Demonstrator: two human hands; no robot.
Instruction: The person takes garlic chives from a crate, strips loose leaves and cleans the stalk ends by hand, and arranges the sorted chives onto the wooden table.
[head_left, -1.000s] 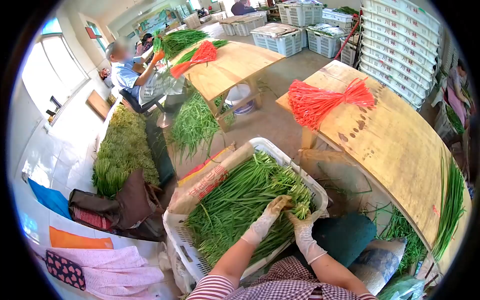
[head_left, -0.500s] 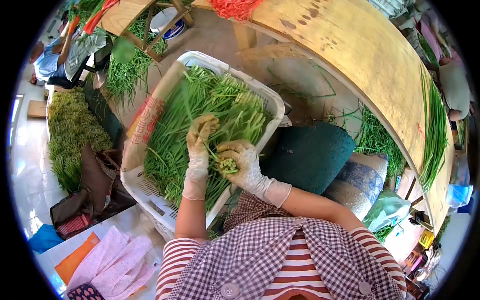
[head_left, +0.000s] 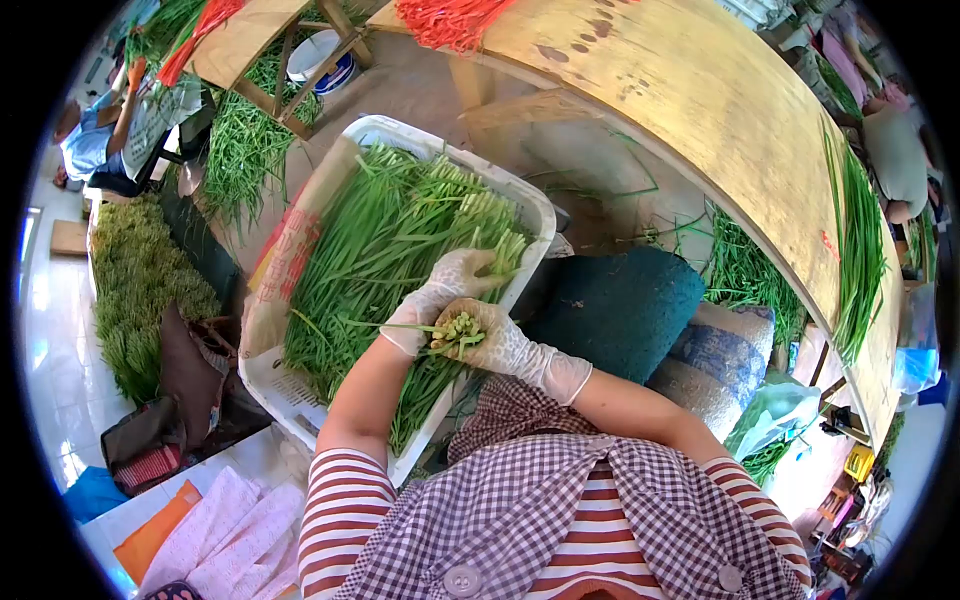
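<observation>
The bunch (head_left: 457, 331) is clenched in the right hand (head_left: 485, 338) above the crate (head_left: 262, 372)'s four o'clock rim; the left hand (head_left: 455, 280), fingers parted, touches the heaped greens (head_left: 360, 260). From the crate, a dark green pad (head_left: 620, 310) blocks three o'clock, the tabletop (head_left: 690, 90) two, a bucket (head_left: 318, 62) eleven.

The left hand (head_left: 458, 280) has shifted rightward, toward the pale stalk ends (head_left: 502, 232).

Wooden table (head_left: 700, 90) is set beyond and right of right hand (head_left: 488, 336); smaller wooden table (head_left: 238, 42) is seen far upper left. Brown-grey floor (head_left: 415, 85) is exposed between. Glossy white tiles (head_left: 65, 365) are brightly lit, far left.
</observation>
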